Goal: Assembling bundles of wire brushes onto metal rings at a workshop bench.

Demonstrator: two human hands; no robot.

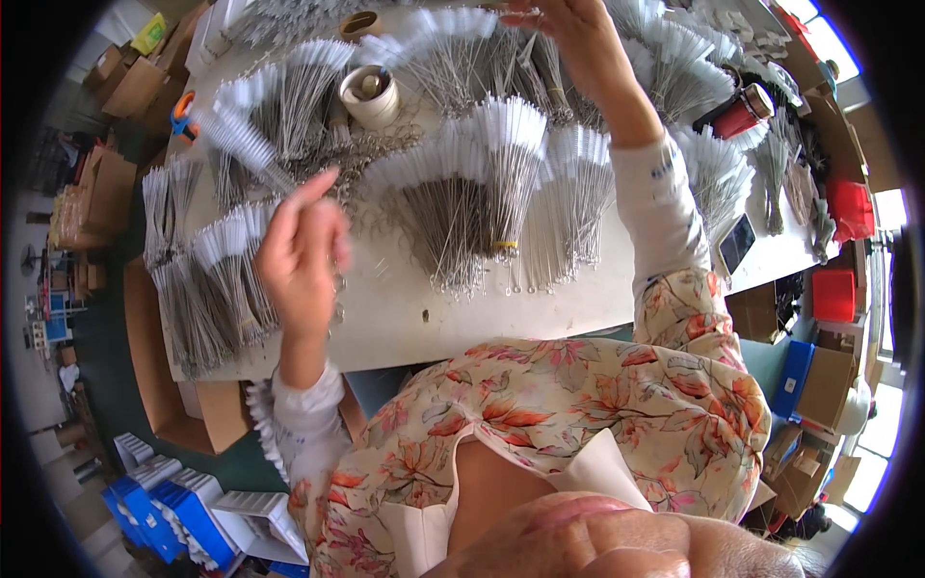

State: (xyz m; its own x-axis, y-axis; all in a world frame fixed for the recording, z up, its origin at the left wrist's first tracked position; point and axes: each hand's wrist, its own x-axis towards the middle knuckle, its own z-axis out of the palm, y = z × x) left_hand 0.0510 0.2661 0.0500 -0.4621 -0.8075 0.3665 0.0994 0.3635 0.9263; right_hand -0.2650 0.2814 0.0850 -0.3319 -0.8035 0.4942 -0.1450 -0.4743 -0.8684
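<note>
My left hand (306, 252) hovers over the left part of the white table, smeared by motion. Its index finger stretches out and another finger is bent apart from it; I see nothing between them. Beside it stand bundles of wire-stemmed tube brushes (231, 246) with white bristles and looped ends. My right hand (568, 39) reaches to the far side, over more brushes (453, 58). Its fingers point left and are partly cut off by the upper edge, so their grip is hidden. Between my arms lies a bundle (508, 164) tied with a yellow band.
A cream cup (370, 96) and a brown tape roll (360, 26) stand among loose wire pieces (385, 149). Orange-handled scissors (183, 118) lie at the left edge. On the right are a red flask (744, 111) and a phone (738, 243). An open cardboard box (159, 385) sits below the table's left side.
</note>
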